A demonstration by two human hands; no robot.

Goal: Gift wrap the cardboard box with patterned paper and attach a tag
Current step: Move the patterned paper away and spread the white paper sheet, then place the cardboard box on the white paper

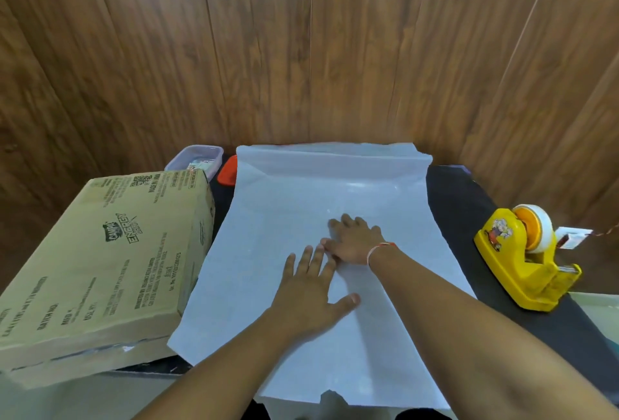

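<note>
Paper [335,336] lies white side up, spread flat across dark table [469,218]. Left hand [310,295] flat on paper middle, fingers straight, spread wide. Right hand [355,242] just beyond it, palm down, fingers straight, pressing paper. Cardboard box [97,259] left of paper, overlapping its edge. Yellow tape dispenser [522,262] right of paper. Paper's far edge curls up at wooden wall [301,44].

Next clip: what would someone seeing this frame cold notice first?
Most likely the big pale sheet of paper spread white side up across the middle of the dark table, with the left hand and right hand pressed flat on it, fingers straight. Next, the printed cardboard box lying at the left beside the sheet, and the bright yellow tape dispenser at the right edge.
</note>
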